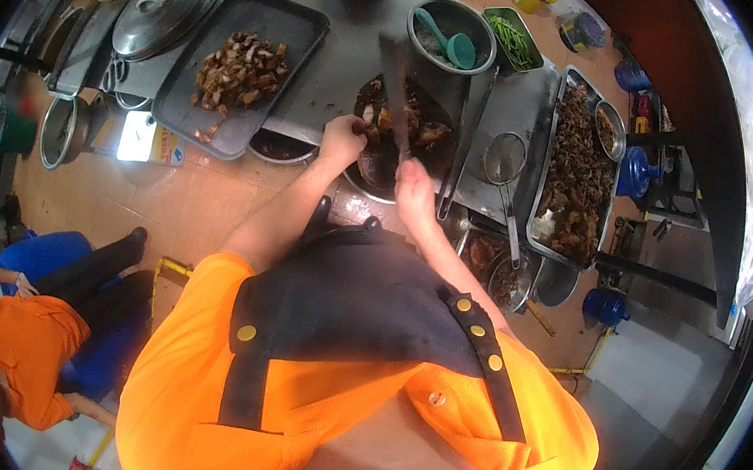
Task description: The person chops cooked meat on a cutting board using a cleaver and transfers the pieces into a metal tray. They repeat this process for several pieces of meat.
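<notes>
My right hand [415, 188] grips the handle of a broad-bladed knife [396, 92]. The blade is blurred and points away from me, above a round, dark chopping board [377, 168]. Browned meat [433, 134] lies on the board to the right of the blade, with smaller cut pieces [382, 119] to its left. At the board's left side is my left hand [343, 142], its fingers curled and their tips beside the cut pieces. Whether those fingers pinch a piece is hidden. A dark tray [169, 95] at the left holds a heap of chopped meat [241, 72].
Behind the board stands a metal bowl [424, 46] with a green ladle [460, 50]. Tongs [472, 139], a strainer [505, 160] and a long tray [536, 214] of shredded meat are on the right. A person in orange [30, 346] is at the far left.
</notes>
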The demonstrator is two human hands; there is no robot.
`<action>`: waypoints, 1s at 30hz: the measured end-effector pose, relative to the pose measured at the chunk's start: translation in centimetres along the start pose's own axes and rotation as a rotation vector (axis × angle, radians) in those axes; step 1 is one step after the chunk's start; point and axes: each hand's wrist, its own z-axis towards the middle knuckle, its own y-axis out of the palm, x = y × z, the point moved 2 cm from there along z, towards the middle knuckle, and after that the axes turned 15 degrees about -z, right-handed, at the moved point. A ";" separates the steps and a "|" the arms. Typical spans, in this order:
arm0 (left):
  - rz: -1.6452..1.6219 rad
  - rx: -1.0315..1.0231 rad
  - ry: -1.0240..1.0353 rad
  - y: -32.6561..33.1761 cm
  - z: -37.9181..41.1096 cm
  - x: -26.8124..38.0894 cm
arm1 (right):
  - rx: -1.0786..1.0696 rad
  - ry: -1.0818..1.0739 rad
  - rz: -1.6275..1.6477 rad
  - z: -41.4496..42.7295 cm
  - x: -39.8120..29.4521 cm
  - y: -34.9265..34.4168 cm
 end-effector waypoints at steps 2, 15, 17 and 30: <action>-0.024 -0.051 -0.037 0.5 0.1 0.1 | -0.090 0.140 -0.263 0.3 4.4 3.3; -0.032 0.047 0.207 1.4 0.5 0.5 | -0.040 0.327 0.269 -1.7 4.6 -0.9; -0.036 0.042 0.267 2.2 0.7 0.6 | 0.007 0.363 0.489 -2.2 5.0 -1.6; -0.010 -0.020 0.513 8.5 3.6 2.5 | -0.486 0.648 1.075 -5.0 3.8 2.6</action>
